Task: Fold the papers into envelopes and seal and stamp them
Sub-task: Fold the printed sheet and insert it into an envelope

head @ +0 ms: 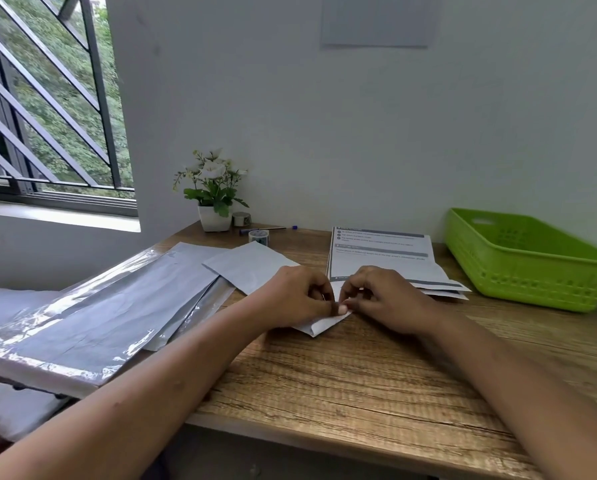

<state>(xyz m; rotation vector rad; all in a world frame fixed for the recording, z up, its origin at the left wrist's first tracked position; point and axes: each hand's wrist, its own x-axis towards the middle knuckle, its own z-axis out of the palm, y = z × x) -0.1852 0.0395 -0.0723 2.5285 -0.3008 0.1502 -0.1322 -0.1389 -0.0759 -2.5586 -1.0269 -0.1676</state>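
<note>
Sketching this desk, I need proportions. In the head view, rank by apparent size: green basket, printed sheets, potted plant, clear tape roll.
1. green basket, largest, though cut off by the frame edge
2. printed sheets
3. potted plant
4. clear tape roll, plainly smallest

I am seeing a white folded paper (319,325) on a table (325,382) that is showing brown streaked woodgrain. At two o'clock a lime-green basket (532,268) is showing slotted rows. At one o'clock, white printed sheets (380,252) are carrying grey bands. At nine o'clock a grey wrapped pack (99,306) is glinting silver.
</note>
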